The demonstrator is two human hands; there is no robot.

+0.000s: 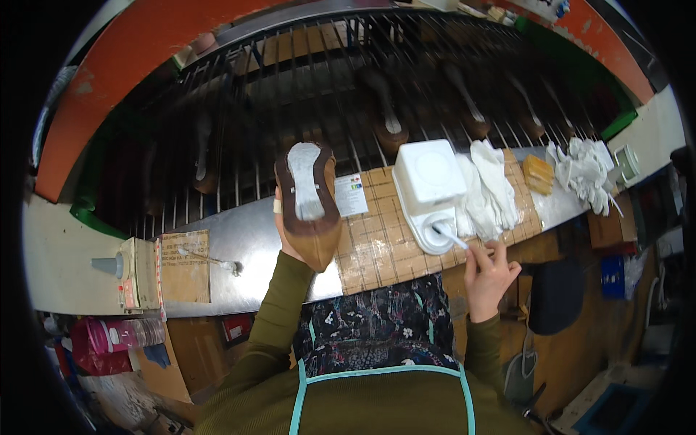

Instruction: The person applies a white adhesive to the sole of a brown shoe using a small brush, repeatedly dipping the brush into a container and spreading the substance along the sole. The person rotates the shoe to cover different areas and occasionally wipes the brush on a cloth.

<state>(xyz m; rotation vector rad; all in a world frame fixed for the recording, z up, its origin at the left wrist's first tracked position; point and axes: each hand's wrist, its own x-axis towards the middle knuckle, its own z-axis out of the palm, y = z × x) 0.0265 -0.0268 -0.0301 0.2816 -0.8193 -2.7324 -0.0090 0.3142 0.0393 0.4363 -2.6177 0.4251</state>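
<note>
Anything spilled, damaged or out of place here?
The orange frame has pale patches where paint looks chipped. At far right, white gloves lie in a crumpled heap, unlike the flatter gloves beside the white container. No clear spill.

left hand (289,250) partly hidden, forearm (280,296) reaching forward, right hand (489,275) in a pinch

- From the head of the person (384,399), facing down across the near edge of the bench (250,243).
- Close, but wide: it reaches the rack (351,148) past the far edge.
</note>
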